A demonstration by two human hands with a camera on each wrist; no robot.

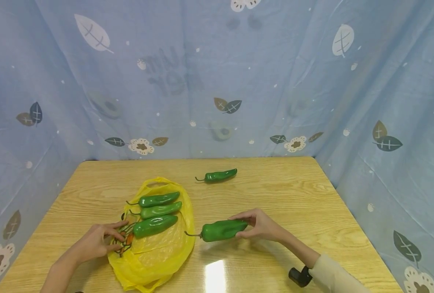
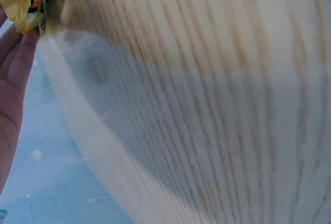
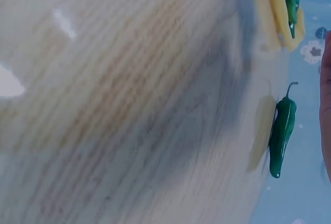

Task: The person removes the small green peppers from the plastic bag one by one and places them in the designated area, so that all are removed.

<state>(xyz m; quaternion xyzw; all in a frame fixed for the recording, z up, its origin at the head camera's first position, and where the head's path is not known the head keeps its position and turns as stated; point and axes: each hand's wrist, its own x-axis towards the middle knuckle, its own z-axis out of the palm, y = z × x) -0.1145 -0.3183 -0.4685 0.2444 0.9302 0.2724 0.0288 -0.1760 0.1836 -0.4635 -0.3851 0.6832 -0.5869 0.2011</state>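
Pale sleeve (image 1: 335, 272), right hand (image 1: 262, 225) pinching a pepper (image 1: 220, 231) beside the bag (image 1: 158, 264).
Probably loading it; next likely calls for a steady move left. Left hand (image 1: 96, 242): fingers apart at the bag's edge, hold unclear.

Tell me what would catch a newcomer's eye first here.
Probably the yellow bag, spread on the table's left side with three green peppers on it. Next, the pepper pinched in the right hand, just right of the bag. Another pepper lies alone near the table's far edge.
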